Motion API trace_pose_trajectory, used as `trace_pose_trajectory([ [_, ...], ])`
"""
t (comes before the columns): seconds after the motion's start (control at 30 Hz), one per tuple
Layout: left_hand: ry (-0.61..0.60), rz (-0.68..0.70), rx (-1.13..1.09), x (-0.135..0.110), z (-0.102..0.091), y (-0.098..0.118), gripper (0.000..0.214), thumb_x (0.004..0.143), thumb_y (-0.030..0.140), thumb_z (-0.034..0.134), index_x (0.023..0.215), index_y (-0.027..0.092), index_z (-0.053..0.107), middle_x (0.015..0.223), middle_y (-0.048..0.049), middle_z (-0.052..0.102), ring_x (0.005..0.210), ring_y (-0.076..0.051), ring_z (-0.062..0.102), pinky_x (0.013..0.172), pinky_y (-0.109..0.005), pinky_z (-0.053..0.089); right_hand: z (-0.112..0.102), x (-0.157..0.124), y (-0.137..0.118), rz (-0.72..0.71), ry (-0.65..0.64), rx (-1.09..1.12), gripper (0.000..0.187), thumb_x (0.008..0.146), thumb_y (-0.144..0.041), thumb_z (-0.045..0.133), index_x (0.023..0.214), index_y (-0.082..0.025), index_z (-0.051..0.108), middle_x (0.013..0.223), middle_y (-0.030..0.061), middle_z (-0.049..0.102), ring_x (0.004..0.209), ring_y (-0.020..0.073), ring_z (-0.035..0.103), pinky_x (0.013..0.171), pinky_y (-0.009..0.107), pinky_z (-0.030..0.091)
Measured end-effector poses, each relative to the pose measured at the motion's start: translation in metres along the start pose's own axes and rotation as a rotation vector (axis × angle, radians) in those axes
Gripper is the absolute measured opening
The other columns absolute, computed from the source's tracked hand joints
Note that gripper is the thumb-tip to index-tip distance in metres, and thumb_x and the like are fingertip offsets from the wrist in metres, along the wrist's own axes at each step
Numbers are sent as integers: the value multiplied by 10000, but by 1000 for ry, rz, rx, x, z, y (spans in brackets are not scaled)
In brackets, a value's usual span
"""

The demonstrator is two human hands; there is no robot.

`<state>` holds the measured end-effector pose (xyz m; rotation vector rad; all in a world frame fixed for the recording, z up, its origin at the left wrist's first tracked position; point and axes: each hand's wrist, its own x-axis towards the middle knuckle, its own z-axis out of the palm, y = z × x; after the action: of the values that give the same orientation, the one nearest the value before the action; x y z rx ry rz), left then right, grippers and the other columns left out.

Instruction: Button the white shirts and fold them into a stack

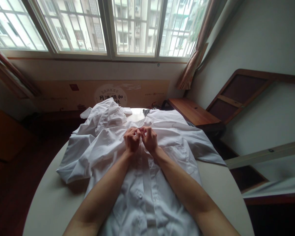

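Note:
A white button-up shirt (147,193) lies front-up on a round pale table (49,203), collar away from me. My left hand (132,139) and my right hand (149,138) sit side by side near the collar, fingers curled and pinching the shirt's front placket at the top. The fingertips of both hands meet over the button line. A second crumpled white garment (98,131) is heaped to the left, overlapping the shirt's sleeve.
A wooden side table (194,113) stands at the back right. A cardboard panel with printed characters (110,93) leans under the window. Wooden frames (236,98) lean against the right wall. Dark floor lies to the left.

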<state>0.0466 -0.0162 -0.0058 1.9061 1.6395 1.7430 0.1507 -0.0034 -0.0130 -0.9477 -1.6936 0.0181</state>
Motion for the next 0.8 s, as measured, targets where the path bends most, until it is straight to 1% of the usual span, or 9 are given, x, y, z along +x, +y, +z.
trace_pose_trajectory([
  [0.1,-1,1,-25,0,1,-2,242,853,251,484,710,177,665,746,-41,665,722,-163,582,730,-278,436,0,1,-3,39,17,38,129,911,-271,484,807,-237,416,745,34,629,683,182,605,666,330,505],
  [0.17,-3,-5,-29,0,2,-4,240,857,258,481,727,175,665,759,-42,667,729,-165,581,733,-280,438,0,2,-5,100,18,71,118,896,-283,505,829,-233,423,759,33,632,681,179,607,665,326,503],
  [0.27,-3,2,-15,0,4,-6,236,863,274,479,766,168,667,779,-53,665,749,-179,577,747,-295,443,-1,6,-10,230,22,147,147,862,-313,552,867,-228,433,767,16,624,680,170,608,659,310,498],
  [0.37,-16,24,-15,1,5,-8,220,869,244,463,814,162,661,809,-66,657,782,-189,577,774,-306,450,-1,12,-9,376,21,294,201,820,-314,578,884,-230,407,781,-2,614,707,159,613,667,294,504],
  [0.5,-67,11,-24,2,4,-9,200,869,179,451,837,169,649,851,-68,655,818,-183,582,795,-294,454,0,20,-1,516,-33,474,235,774,-295,562,868,-234,356,803,-6,595,715,143,603,676,286,513],
  [0.57,-102,5,-17,2,2,-9,181,871,192,473,840,176,651,871,-63,660,835,-183,585,806,-293,454,1,23,4,561,-79,525,251,760,-312,567,851,-235,345,802,-8,588,700,137,592,661,281,513],
  [0.63,-133,8,1,2,2,-8,160,867,209,499,858,182,657,897,-61,666,858,-187,587,821,-297,453,2,23,7,597,-89,560,262,750,-318,581,855,-230,357,801,-6,585,696,136,590,649,276,510],
  [0.7,-142,-7,48,3,2,-8,168,867,201,498,903,184,662,934,-66,673,886,-195,587,848,-309,447,3,22,9,625,-45,531,255,746,-294,587,889,-220,389,799,-1,590,710,144,601,665,281,508],
  [0.8,-164,-83,182,2,4,-10,284,885,183,449,1106,186,627,1069,-90,667,982,-219,577,907,-351,424,1,16,13,619,-2,305,231,763,-234,568,957,-202,447,803,15,609,724,165,611,703,303,502],
])
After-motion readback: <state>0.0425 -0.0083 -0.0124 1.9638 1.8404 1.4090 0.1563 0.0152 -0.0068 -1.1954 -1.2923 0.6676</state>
